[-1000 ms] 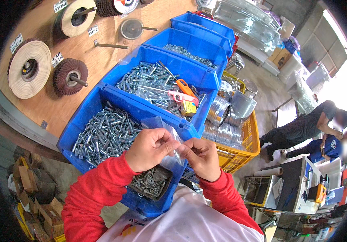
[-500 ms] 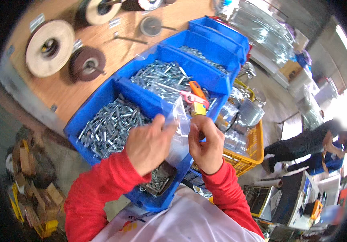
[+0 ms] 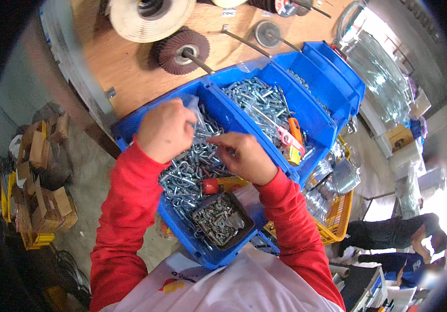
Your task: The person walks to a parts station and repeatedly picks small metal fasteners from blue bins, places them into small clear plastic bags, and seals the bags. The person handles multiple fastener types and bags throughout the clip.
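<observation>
My left hand (image 3: pixel 167 130) is closed on a crumpled clear plastic bag (image 3: pixel 194 106) above the nearest blue bin (image 3: pixel 169 221). To its right, my right hand (image 3: pixel 244 158) pinches the bag's lower edge between thumb and fingers. Nothing can be made out inside the bag. Beneath both hands lies a heap of silvery metal fasteners (image 3: pixel 179 179), many with hooked or bent ends. A dark square tray (image 3: pixel 248 229) of small nuts and washers sits at the bin's near end, below a red and yellow object (image 3: pixel 212 186) partly covered by my right hand.
The second blue bin (image 3: pixel 314 151) holds bolts, a pink-handled tool (image 3: pixel 288 141) and an orange-handled one (image 3: pixel 295 130). Farther blue bins follow. Abrasive wheels (image 3: pixel 184 52) hang on pegs from a wooden board (image 3: pixel 98 57). A yellow crate (image 3: pixel 338 223) stands right; people (image 3: pixel 390 236) work beyond it.
Both hands have moved left and up with the bag, from over the divider to over the nearest bin. The tray and the red and yellow object now show more fully.
</observation>
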`<state>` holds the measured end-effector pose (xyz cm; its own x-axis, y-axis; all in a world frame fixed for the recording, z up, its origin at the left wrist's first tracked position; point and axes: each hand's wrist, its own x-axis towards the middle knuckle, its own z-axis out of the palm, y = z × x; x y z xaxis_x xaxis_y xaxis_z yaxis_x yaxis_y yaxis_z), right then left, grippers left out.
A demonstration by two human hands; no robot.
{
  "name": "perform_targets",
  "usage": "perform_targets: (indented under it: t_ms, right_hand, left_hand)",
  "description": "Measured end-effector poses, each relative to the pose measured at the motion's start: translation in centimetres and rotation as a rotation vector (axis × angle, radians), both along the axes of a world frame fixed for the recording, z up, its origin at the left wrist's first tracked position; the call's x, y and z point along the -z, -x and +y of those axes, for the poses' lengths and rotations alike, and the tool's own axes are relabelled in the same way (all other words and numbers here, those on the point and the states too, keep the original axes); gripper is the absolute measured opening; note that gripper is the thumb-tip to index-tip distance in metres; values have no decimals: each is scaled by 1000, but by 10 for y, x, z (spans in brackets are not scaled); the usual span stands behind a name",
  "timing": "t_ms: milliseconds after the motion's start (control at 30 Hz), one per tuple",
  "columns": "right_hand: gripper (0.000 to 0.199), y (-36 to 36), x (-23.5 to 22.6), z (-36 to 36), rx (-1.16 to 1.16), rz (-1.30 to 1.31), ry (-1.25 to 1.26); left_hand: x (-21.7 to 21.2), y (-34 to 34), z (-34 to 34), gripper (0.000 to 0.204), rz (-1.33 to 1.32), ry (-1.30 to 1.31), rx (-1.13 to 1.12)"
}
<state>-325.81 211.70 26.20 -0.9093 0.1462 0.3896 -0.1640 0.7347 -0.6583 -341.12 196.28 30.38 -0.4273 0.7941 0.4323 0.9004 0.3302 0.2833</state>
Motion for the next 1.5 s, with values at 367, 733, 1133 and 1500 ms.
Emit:
perform_targets:
  t_ms: [367,733,1133,1500]
  right_hand:
    - [27,-4,54,15,-28,-509,-413]
    - [18,-6,36,15,175,184,754]
    - [37,8,-17,-5,129,424,1204]
    - [28,24,-25,-17,130,713,1228]
  left_hand:
    - [55,23,9,29,-138,-252,4]
    - [51,21,10,36,-388,-288,114]
    - [53,-9,20,46,-484,-206,313]
    - [51,-25,28,42,-463,-61,342]
